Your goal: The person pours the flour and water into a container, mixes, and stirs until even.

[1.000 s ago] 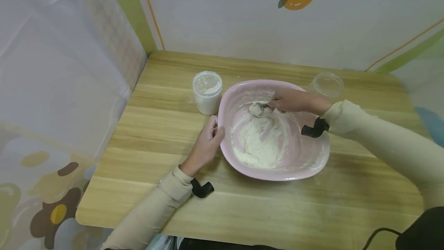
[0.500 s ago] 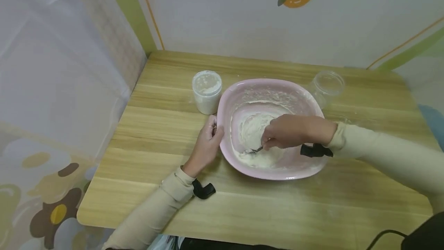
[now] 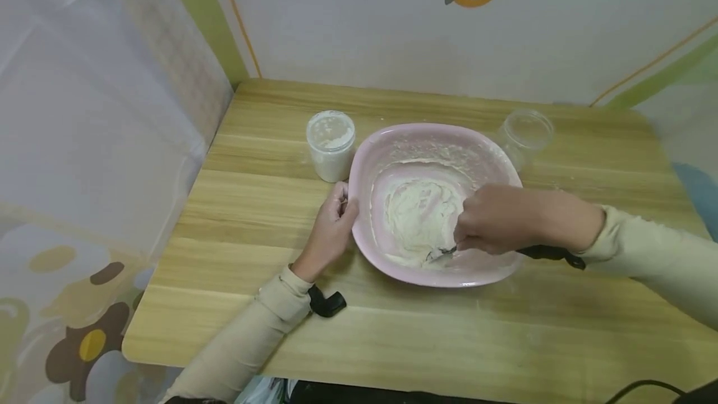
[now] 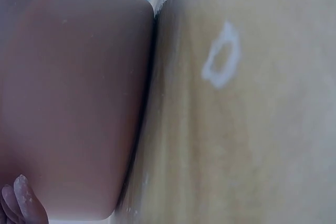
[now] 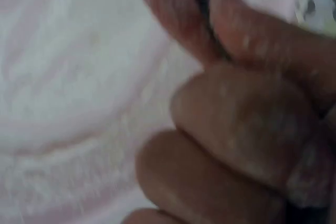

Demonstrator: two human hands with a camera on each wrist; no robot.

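A pink basin [image 3: 434, 280] stands on the wooden table, holding white floury paste [image 3: 417, 214] spread over its bottom and smeared on its walls. At its left rim my left hand [image 3: 328, 229] grips the edge, thumb on top; powdery fingers [image 4: 26, 200] show by the basin's outer wall in the left wrist view. My right hand [image 3: 499, 220] is over the basin's right part, pinching a metal spoon [image 3: 441, 254] by its dark handle. The spoon's head is down at the paste near the front wall. In the right wrist view the fingers are curled and dusted white.
A clear jar of white powder [image 3: 331, 154] stands uncovered just left of the basin. Behind the basin's right side is another clear jar [image 3: 523, 142]. A white ring-shaped smear [image 4: 222, 56] marks the table. A black cable [image 3: 645, 385] lies at the front right.
My right hand has swept the spoon from the back of the basin to the front, then rightward along the front wall. The left hand keeps its grip on the rim.
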